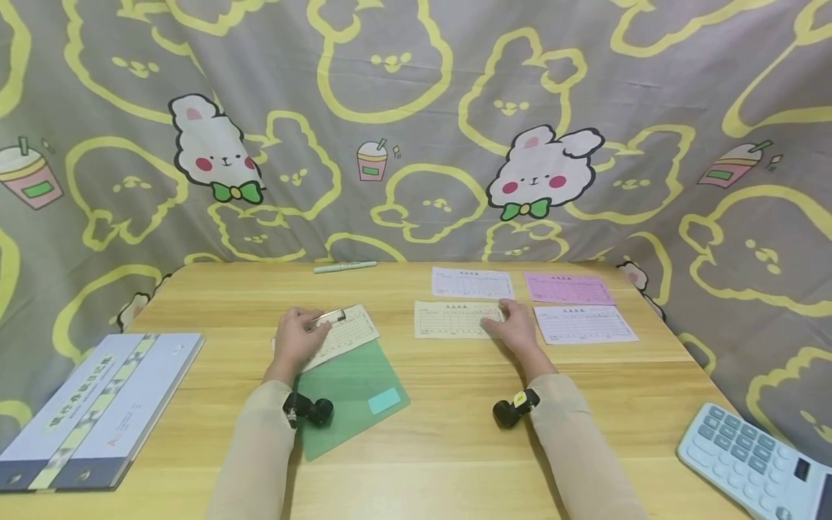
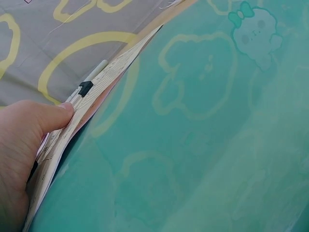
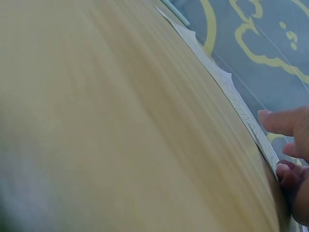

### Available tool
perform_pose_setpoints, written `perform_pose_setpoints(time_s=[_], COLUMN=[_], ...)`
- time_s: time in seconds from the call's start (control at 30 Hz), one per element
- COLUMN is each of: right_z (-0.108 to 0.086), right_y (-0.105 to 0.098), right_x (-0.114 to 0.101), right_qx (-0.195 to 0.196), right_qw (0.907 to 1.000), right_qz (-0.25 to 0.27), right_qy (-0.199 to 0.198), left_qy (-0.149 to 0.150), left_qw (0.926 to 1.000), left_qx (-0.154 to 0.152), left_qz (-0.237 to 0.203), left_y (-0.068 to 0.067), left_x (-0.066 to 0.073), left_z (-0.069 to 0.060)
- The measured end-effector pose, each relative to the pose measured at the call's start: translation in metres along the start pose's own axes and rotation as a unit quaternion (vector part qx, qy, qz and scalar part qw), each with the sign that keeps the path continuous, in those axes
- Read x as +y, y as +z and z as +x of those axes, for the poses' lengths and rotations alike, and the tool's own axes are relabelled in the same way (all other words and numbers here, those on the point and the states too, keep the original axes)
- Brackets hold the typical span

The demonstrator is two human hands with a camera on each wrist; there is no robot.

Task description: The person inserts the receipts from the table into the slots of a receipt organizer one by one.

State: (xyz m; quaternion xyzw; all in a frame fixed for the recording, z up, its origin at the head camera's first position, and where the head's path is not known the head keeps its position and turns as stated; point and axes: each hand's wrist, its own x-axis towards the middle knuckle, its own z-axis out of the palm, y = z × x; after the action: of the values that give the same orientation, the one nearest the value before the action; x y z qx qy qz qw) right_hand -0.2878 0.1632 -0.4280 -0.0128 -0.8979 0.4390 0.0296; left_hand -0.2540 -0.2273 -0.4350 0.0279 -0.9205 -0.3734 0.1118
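My left hand (image 1: 297, 341) is at the top of a green clipboard (image 1: 354, 386). Its thumb presses on the metal clip (image 1: 333, 315), while the other fingers are mostly hidden. Under the clip lies a cream printed form (image 1: 351, 334); the left wrist view shows several sheets (image 2: 104, 79) layered there, one pinkish. My right hand (image 1: 516, 328) rests at the right end of a cream form slip (image 1: 448, 320) lying flat on the table. In the right wrist view its fingertips stand apart at the edge of the slip (image 3: 241, 113).
Behind that slip lies a white form (image 1: 471, 282); a pink one (image 1: 568, 287) and another white one (image 1: 585, 325) lie to the right. A pen (image 1: 344, 266) is at the back edge. A blue binder (image 1: 97, 412) lies left, a calculator (image 1: 754, 458) right. A patterned curtain (image 1: 416, 130) hangs behind.
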Motion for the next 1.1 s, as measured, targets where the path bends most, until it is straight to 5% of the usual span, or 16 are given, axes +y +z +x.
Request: perform_pose_setpoints(time_s=[0.4,1.1], right_z=[0.001,-0.002], right_y=[0.01,0.01], right_x=[-0.007,-0.007], right_qx=[-0.002,0.007], right_qw=[0.9917,0.9922], right_qz=[-0.129,-0.124], right_qy=[-0.009,-0.016], left_qy=[0.0,0.005], left_qw=[1.0,1.0], left_qx=[-0.003,0.0], left_qz=[-0.002,-0.002], left_y=[-0.003,0.0], left_x=[0.004,0.0], left_z=[-0.003,-0.001])
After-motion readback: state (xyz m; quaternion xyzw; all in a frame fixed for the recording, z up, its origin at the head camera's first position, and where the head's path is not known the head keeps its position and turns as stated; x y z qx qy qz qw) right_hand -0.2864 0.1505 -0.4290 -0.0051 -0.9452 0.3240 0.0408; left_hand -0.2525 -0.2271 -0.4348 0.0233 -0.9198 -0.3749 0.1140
